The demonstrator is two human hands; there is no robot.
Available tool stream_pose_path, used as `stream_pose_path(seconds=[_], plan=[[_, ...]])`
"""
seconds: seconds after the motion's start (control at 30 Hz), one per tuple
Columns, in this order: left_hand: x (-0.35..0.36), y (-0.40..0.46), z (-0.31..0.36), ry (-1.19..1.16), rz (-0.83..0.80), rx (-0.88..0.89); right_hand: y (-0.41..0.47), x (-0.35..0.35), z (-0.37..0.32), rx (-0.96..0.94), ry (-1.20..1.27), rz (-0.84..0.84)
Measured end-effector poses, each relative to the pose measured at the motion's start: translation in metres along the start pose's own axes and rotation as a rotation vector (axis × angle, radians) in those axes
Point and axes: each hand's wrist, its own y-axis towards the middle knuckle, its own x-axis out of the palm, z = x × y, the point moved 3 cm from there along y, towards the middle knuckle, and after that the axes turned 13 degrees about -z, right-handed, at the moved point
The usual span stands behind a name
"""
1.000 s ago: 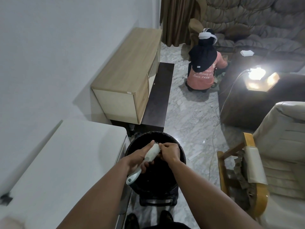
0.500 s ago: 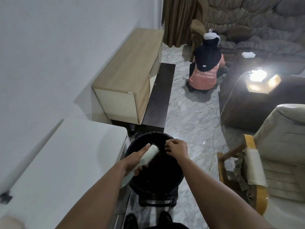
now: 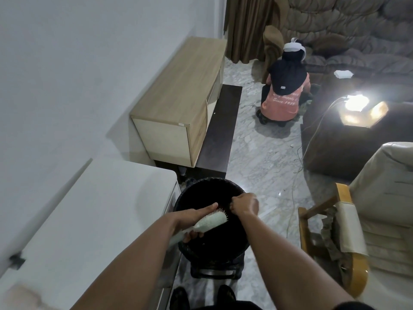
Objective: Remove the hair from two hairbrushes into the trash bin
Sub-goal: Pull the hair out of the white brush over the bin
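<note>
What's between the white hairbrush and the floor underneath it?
In the head view, the black trash bin sits open directly below the hairbrush, which the left hand holds over it.

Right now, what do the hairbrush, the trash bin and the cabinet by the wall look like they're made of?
Hairbrush: probably white plastic, smooth matte back, thin pale bristles.
Trash bin: black, likely plastic; the rim looks wrinkled, possibly a liner bag, too dark to tell.
Cabinet: light wood or wood-look laminate, visible grain on a flat matte top.

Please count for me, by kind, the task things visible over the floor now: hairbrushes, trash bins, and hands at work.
Hairbrush: 1
Trash bin: 1
Hands: 2, the left hand and the right hand
Total: 4
</note>
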Motion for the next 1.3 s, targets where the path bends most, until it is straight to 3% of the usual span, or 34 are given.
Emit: stream_pose_path(seconds=[0.1,0.23,0.37,0.5,0.57,0.67,0.83,1.0,1.13,1.3], plan=[[-0.02,-0.008,-0.02,-0.057,0.11,0.002,0.018,-0.032,0.003,-0.003,-0.001,0.061],[-0.025,0.0,-0.028,-0.059,0.26,0.131,0.005,-0.044,-0.02,-0.11,0.079,0.109],[-0.024,0.006,-0.026,-0.069,0.3,0.206,-0.013,-0.013,-0.029,-0.209,0.12,-0.087],[-0.012,0.011,-0.012,-0.097,0.218,0.27,-0.038,0.022,-0.037,-0.352,-0.01,-0.352],[-0.008,0.014,-0.005,-0.024,0.209,0.294,-0.04,0.026,-0.033,-0.26,0.176,-0.369],[-0.007,0.021,0.001,0.113,0.219,0.273,-0.032,0.029,-0.02,-0.042,0.387,-0.25],[-0.012,0.028,0.008,0.199,0.26,0.227,-0.019,0.02,-0.01,0.049,0.319,-0.089],[-0.038,0.017,-0.009,-0.028,0.349,0.218,0.005,-0.039,0.007,0.071,0.301,0.05],[-0.036,0.027,-0.003,-0.403,0.392,0.331,-0.013,-0.024,-0.011,-0.035,0.029,-0.077],[-0.025,0.041,0.004,-0.517,0.39,0.369,-0.036,0.028,-0.034,-0.269,0.007,-0.276]])
